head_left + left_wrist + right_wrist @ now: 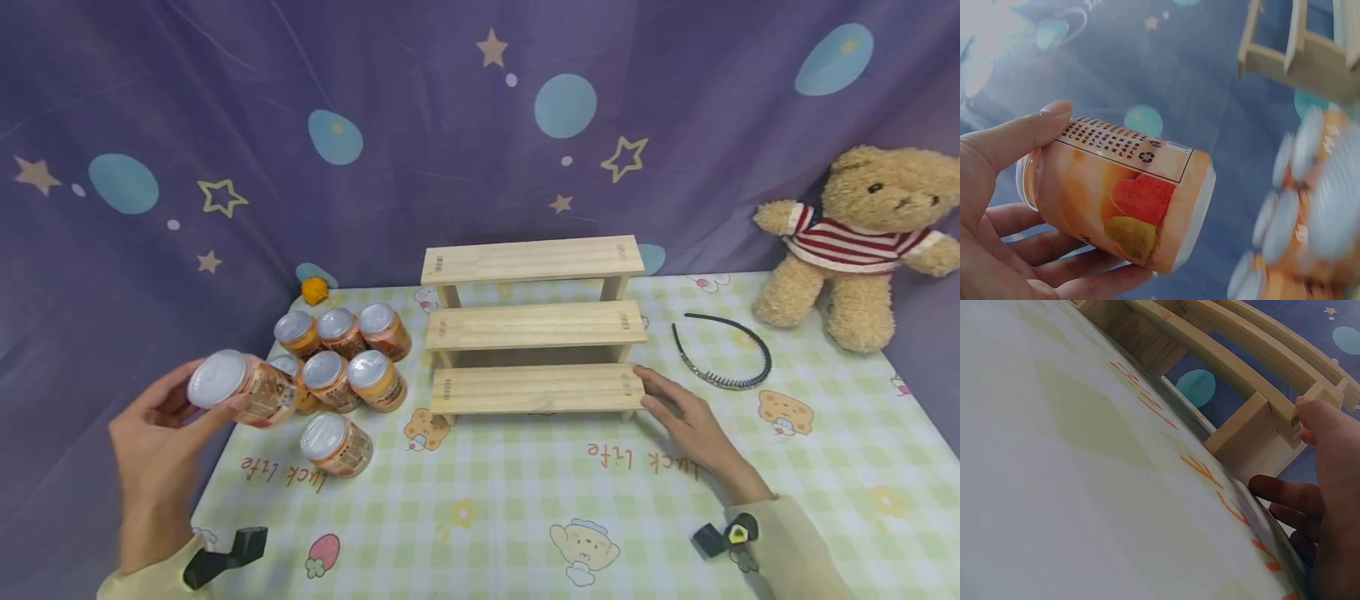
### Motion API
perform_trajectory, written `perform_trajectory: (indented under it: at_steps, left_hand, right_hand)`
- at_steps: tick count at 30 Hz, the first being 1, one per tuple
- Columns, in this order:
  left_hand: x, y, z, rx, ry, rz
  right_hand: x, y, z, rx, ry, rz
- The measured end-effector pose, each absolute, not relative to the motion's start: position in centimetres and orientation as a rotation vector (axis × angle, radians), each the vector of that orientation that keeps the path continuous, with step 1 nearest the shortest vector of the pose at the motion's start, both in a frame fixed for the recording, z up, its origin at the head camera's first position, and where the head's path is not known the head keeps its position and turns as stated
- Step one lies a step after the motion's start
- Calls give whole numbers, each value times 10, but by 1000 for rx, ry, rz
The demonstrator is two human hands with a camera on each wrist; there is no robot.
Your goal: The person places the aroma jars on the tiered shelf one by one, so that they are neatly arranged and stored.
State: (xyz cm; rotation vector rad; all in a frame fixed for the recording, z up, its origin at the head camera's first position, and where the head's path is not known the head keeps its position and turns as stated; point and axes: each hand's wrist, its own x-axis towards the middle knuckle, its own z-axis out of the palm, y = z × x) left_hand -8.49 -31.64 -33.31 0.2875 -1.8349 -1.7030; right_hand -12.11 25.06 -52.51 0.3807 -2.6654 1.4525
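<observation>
My left hand [161, 450] grips an orange-labelled can [251, 392] with a silvery lid, held tilted on its side above the table's left edge. In the left wrist view, the thumb lies on top of this can [1125, 194] and the fingers run beneath it. Several similar cans [330, 379] stand grouped beside it, with one can [337, 446] a little nearer the front. At the right end of a three-step wooden rack [532, 389], my right hand [693, 425] touches the lowest step with its fingertips. The right wrist view shows its digits extended, not wrapped round the wood.
A black toothed headband [761, 358] lies right of the rack. Behind it, a teddy bear [855, 242] in a striped shirt leans at the back right corner. A small orange object [314, 290] sits at the back left. A checked cloth [510, 500] covers the table.
</observation>
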Motion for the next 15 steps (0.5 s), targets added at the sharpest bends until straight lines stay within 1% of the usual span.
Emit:
perform_trajectory:
  at_steps: [7,15]
  left_hand:
    - [-101,-288,-316,7,-1800,-1795]
    - [-116,-258,-304,-27,-1910,-1787]
  right_hand:
    - [-120,249,-525,373,-2665,1454]
    - [-120,250,-522,381,-2666,1456]
